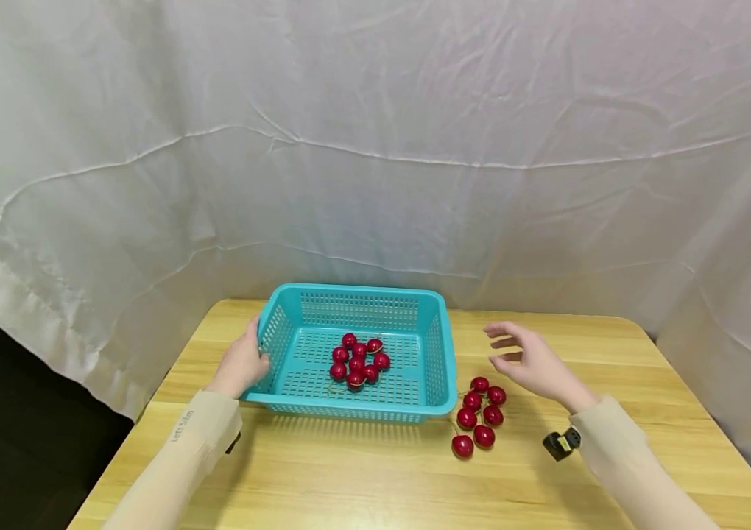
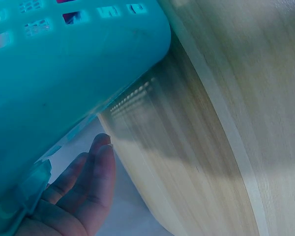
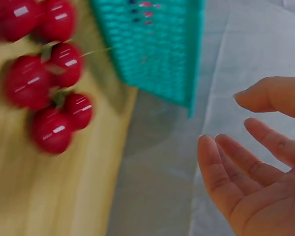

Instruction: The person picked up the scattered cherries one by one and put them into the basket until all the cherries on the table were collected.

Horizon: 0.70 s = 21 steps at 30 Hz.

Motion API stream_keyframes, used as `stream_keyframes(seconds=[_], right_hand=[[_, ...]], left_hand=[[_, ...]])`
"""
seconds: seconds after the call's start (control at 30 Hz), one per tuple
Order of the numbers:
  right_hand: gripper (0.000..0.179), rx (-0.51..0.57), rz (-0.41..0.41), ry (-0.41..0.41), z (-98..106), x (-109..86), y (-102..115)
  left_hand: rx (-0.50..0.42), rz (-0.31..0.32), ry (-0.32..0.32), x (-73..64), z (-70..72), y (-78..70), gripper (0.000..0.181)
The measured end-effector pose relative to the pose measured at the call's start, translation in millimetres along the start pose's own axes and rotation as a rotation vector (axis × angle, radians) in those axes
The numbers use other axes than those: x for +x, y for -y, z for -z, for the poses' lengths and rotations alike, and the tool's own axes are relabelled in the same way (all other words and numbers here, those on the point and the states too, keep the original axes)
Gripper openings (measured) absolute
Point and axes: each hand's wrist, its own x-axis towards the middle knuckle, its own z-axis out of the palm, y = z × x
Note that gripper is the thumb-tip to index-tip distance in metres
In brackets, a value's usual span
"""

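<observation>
A turquoise plastic basket (image 1: 443, 353) with slotted walls stands over the back of the table. My left hand (image 1: 243, 362) grips its left end, the thumb over the rim and the other fingers on the outer side. In the left wrist view those fingers (image 2: 99, 179) curve up beside the basket wall (image 2: 88, 64). Several dark red cherries (image 1: 356, 364) lie grouped on the basket floor. To its right, more cherries (image 1: 472, 401) with thin stems sit on the wood. My right hand (image 1: 534, 362) hovers behind and right of these, fingers loosely bent and apart, holding nothing.
The light wooden table (image 1: 349, 482) has rounded back corners. A pale grey curtain (image 1: 375, 184) hangs behind it and along the sides. Something black (image 1: 11, 419) fills the lower left. A small black device (image 1: 562, 444) is at my right wrist.
</observation>
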Motion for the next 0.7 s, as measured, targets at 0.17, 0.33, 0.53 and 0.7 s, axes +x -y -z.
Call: stream_keyframes(seconds=[0.17,0.33,0.53,0.7], right_hand=[[0.049,-0.054,-0.006,0.005,-2,-17.4,-19],[0.054,-0.128,-0.024,0.032,-8,-29.1,-37],[0.056,-0.174,-0.046,0.093,-16,-35.5,-53],[0.054,-0.186,-0.006,0.150,-19,-38.5,-61]], left_hand=[[-0.005,0.000,-0.001,0.7,-0.2,0.7,0.082],[-0.003,-0.005,-0.003,1.3,-0.5,1.8,0.082],[-0.002,-0.005,-0.009,1.5,-0.9,2.1,0.082],[-0.006,-0.010,-0.014,2.1,-1.1,2.0,0.082]])
